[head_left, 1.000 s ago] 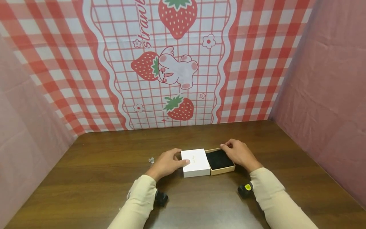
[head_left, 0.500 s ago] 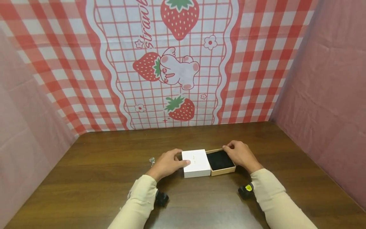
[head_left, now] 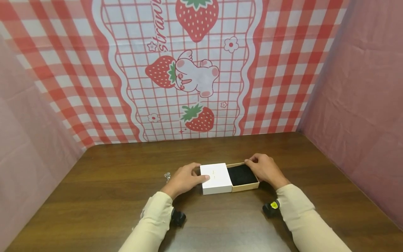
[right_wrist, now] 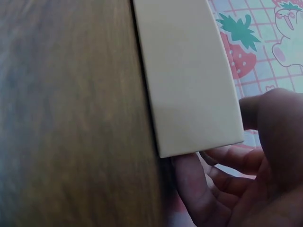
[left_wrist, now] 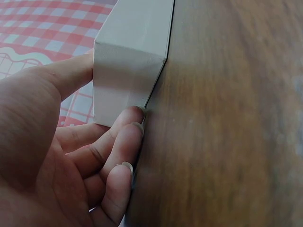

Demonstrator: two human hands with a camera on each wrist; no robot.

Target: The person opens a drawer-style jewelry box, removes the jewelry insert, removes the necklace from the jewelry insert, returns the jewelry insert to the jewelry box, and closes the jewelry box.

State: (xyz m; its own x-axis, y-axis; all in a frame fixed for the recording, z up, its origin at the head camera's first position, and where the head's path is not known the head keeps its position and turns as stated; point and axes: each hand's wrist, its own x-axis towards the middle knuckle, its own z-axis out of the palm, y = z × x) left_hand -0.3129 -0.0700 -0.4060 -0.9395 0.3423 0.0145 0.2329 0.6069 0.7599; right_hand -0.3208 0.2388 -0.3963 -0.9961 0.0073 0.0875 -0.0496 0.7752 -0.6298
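A white box cover (head_left: 216, 177) with small gold lettering on top lies on the table. Against its right side is a tan box tray (head_left: 245, 188) with a black lining (head_left: 242, 175); whether part of it sits inside the cover cannot be told. My left hand (head_left: 183, 179) holds the cover's left end, thumb on top and fingers on the end and far side. At the tray's far right corner, my right hand (head_left: 266, 171) pinches the rim. In the right wrist view the tray's outer wall (right_wrist: 191, 85) shows, with fingers against its end.
A small shiny silver trinket (head_left: 167, 176) lies on the wooden table (head_left: 132, 164), just left of my left hand. Behind the table hangs a checked strawberry cloth (head_left: 195, 77). Pink cloth (head_left: 359, 105) encloses the sides.
Both hands keep their hold, and the box stands practically where it was. The head view has only shifted slightly.
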